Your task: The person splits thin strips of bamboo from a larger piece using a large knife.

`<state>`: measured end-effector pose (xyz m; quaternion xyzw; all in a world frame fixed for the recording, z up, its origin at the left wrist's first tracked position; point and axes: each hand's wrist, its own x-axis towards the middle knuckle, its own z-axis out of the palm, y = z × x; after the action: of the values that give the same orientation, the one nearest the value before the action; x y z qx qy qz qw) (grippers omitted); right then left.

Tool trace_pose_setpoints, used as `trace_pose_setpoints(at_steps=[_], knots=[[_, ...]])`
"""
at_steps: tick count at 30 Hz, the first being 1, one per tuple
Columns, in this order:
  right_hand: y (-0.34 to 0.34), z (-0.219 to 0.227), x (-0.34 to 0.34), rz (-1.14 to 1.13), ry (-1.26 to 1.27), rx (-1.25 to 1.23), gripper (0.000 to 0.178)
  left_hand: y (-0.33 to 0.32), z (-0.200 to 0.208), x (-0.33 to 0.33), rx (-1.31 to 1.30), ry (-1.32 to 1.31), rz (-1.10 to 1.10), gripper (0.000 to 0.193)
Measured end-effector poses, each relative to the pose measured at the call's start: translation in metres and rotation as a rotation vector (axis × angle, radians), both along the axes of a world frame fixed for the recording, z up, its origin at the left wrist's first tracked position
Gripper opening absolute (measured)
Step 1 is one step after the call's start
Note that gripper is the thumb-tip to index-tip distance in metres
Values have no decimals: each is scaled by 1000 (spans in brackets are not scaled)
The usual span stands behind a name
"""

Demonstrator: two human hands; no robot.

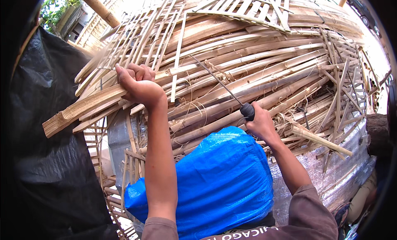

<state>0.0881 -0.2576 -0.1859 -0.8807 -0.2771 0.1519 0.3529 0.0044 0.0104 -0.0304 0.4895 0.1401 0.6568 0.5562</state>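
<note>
Beyond the blue sheet (219, 178), left hand (140, 83) clasps bamboo (89, 102), right hand (261, 123) a knife (247, 111). Apparently trimming; the next stroke needs steadiness.

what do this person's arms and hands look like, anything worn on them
Both the left hand and the right hand are gloveless, with no ring or watch visible. The forearms are bare, below short, dark brown sleeves of a matching shirt with white lettering across it.
</note>
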Motion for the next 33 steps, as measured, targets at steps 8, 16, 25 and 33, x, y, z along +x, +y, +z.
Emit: trace_pose_setpoints(at_steps=[8, 16, 25, 33], knots=[[5, 22, -20, 25, 104, 188, 35, 2, -5, -7, 23, 1, 27, 55], [5, -4, -6, -6, 78, 66, 34, -15, -9, -3, 45, 32, 0, 51], [9, -4, 1, -37, 41, -76, 33, -9, -7, 0, 22, 9, 26, 53], [5, 26, -17, 49, 105, 222, 35, -3, -13, -17, -14, 6, 60, 52]])
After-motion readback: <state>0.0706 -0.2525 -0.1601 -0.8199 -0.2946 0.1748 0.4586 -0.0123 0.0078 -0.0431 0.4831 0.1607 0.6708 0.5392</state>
